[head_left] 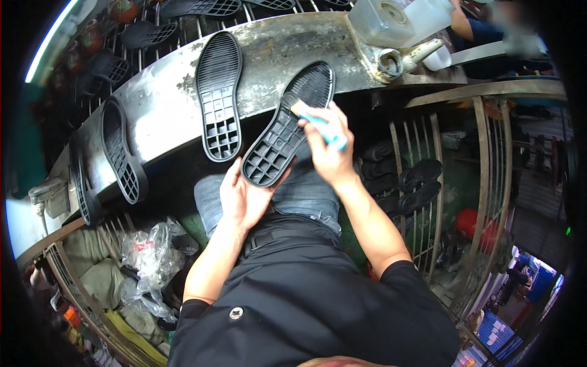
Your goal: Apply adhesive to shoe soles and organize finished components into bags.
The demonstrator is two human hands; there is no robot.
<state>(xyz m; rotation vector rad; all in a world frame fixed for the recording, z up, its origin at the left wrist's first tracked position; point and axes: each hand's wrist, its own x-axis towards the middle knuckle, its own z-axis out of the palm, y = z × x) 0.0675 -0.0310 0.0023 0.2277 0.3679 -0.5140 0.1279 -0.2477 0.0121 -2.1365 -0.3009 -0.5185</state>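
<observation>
A black shoe sole (pixel 275 139) is tilted in front of me, its gridded heel end resting in my left hand (pixel 246 197), whose fingers are closed around the heel. Its ribbed toe end reaches over the bench edge. My right hand (pixel 332 147) grips a brush (pixel 324 127) with a light blue handle, and the pale bristles touch the inside of the sole near its middle. Just left of it, a second black sole (pixel 220 92) lies on the bench with its gridded heel past the edge. Two more soles, one of them this black sole (pixel 122 150), overhang the bench at the left.
The worn metal bench (pixel 159 85) curves across the front. At its right end stand a translucent plastic container (pixel 382 23) and a pipe-like fitting (pixel 391 63). Rails of a rack (pixel 202 24) behind hold more soles. Plastic bags (pixel 153 254) lie low left; a metal rack (pixel 435 177) stands right.
</observation>
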